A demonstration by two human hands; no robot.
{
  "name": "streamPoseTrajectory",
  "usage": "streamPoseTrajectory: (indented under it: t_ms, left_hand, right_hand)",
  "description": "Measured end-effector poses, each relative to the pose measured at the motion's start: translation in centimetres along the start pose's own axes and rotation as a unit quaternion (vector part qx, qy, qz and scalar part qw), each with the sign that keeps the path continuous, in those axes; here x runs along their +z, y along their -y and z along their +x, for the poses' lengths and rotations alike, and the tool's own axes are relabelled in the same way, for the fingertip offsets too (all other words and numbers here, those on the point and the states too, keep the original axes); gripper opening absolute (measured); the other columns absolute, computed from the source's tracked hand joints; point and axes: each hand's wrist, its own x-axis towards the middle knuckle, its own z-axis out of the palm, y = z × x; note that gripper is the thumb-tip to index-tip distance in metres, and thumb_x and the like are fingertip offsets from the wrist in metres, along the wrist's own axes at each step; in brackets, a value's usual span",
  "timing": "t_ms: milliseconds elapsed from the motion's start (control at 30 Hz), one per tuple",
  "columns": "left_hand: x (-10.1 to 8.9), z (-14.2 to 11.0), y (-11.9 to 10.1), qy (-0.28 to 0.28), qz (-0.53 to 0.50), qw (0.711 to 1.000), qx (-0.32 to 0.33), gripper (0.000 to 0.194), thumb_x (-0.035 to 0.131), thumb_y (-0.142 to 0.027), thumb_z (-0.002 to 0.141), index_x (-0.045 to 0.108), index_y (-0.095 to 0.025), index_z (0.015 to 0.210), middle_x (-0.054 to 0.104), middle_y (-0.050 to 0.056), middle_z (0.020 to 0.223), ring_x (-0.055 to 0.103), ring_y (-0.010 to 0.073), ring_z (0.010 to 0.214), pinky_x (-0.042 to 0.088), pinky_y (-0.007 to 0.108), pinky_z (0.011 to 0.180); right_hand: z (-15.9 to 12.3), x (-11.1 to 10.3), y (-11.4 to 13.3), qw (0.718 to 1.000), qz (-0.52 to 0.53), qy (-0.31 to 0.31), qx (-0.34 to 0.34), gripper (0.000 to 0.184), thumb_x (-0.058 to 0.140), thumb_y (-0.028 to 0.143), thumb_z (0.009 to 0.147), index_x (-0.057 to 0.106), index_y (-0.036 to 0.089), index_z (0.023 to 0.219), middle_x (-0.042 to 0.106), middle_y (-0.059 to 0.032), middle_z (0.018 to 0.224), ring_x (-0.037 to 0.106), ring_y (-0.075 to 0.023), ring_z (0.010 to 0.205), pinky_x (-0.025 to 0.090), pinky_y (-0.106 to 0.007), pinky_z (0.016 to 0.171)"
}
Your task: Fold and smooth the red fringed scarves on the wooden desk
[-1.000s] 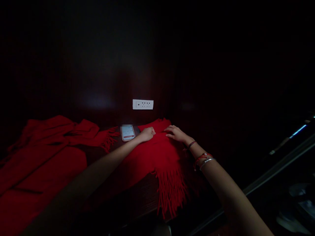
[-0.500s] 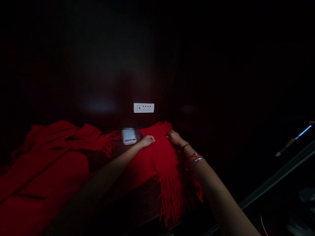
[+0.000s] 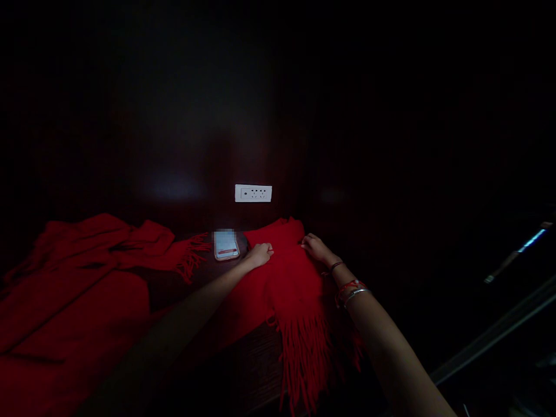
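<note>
A red fringed scarf (image 3: 295, 284) lies on a dark wooden surface (image 3: 260, 353), its long tassels hanging over the front edge. My left hand (image 3: 260, 254) is closed, pinching the scarf's cloth near its middle. To the right, my right hand (image 3: 316, 248) has its fingertips pinched on the scarf's right edge; bracelets circle that wrist. The cloth between the two hands lies fairly flat. Dim light hides the fine folds under my fingers.
A phone (image 3: 226, 245) with a lit screen lies left of my left hand. More red fringed cloth (image 3: 99, 243) is heaped at the left. Behind, a white socket panel (image 3: 253, 193) sits on the dark wall.
My right hand's fingers have closed from a looser spread onto the scarf, and the hand has shifted slightly right. My left hand stays pinched in nearly the same spot. The view has tilted a little.
</note>
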Motion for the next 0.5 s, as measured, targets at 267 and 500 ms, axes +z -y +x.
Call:
streamPoseTrajectory:
  t_ms: [267, 500]
  left_hand:
    - [-0.2, 0.6, 0.3, -0.012, 0.056, 0.998, -0.018, 0.016, 0.041, -0.02, 0.078, 0.056, -0.015, 0.077, 0.06, 0.006, 0.077, 0.054, 0.0141, 0.072, 0.037, 0.022, 0.062]
    - [-0.5, -0.6, -0.4, -0.049, 0.088, 0.995, 0.01, 0.023, 0.04, -0.022, 0.08, 0.05, -0.014, 0.098, 0.055, 0.009, 0.093, 0.051, 0.0157, 0.085, 0.038, 0.024, 0.072]
  right_hand:
    - [-0.1, 1.2, -0.6, 0.995, 0.0, -0.025, 0.099, 0.019, 0.038, 0.02, 0.081, 0.054, 0.011, 0.086, 0.054, -0.0091, 0.09, 0.05, -0.0126, 0.078, 0.035, -0.02, 0.066]
    - [-0.4, 1.5, 0.4, 0.988, 0.0, -0.036, 0.149, 0.023, 0.033, 0.018, 0.082, 0.051, 0.014, 0.097, 0.053, -0.0095, 0.095, 0.051, -0.0138, 0.081, 0.035, -0.021, 0.065]
